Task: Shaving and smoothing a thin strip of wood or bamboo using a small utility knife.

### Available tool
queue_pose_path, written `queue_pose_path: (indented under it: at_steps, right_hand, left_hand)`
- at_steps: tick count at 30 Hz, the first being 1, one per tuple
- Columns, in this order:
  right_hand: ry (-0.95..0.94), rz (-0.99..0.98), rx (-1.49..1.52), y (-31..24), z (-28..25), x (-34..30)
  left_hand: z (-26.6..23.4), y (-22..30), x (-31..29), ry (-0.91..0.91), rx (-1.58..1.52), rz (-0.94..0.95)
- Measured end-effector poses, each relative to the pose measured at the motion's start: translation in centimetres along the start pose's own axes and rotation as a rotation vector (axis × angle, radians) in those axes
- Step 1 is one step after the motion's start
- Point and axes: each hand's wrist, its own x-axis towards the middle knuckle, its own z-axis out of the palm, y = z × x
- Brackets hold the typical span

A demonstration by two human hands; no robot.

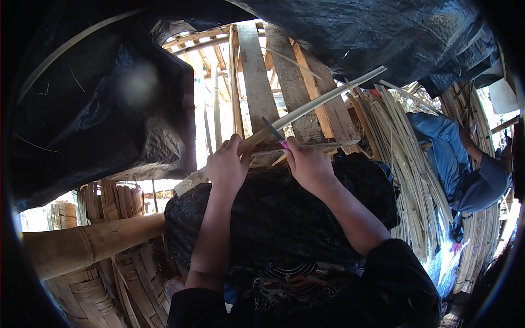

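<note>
A long pale bamboo strip (317, 103) slants across in front of me, its near end low at the left above my dark-clothed lap and its far end up at the right. My left hand (226, 164) is wrapped round the strip near its lower part. In my right hand (309, 163) is a knife (273, 132) with a pink handle, most of it hidden by my fingers. The blade points up and to the left and lies against or just over the strip, right of my left hand; I cannot tell whether it cuts in.
Wooden planks (257, 82) stand beyond my hands. Dark plastic sheeting (93, 109) hangs left and overhead. A thick bamboo pole (98, 246) juts in at the left, near woven bamboo. Many thin bamboo strips (404, 164) are bundled at the right, beside another person (465, 158) in blue clothes.
</note>
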Motion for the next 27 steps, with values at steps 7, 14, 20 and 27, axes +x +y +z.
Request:
queue_pose_path:
  at_steps: [7,14,20,27]
  right_hand:
    - [0.037,-0.017,0.004,0.47,0.28,-0.16]
    - [0.044,-0.015,-0.019,0.42,-0.04,-0.73]
    - [-0.006,0.007,-0.014,0.13,-0.2,0.07]
    - [0.02,0.002,-0.05,0.48,0.17,-0.08]
  left_hand:
    - [-0.03,0.31,0.05,0.025,0.008,0.012]
    - [0.32,-0.2,0.12,0.034,-0.012,0.041]
    - [-0.05,0.02,0.0,0.011,-0.026,0.001]
    - [-0.02,0.1,0.15,0.017,-0.026,0.001]
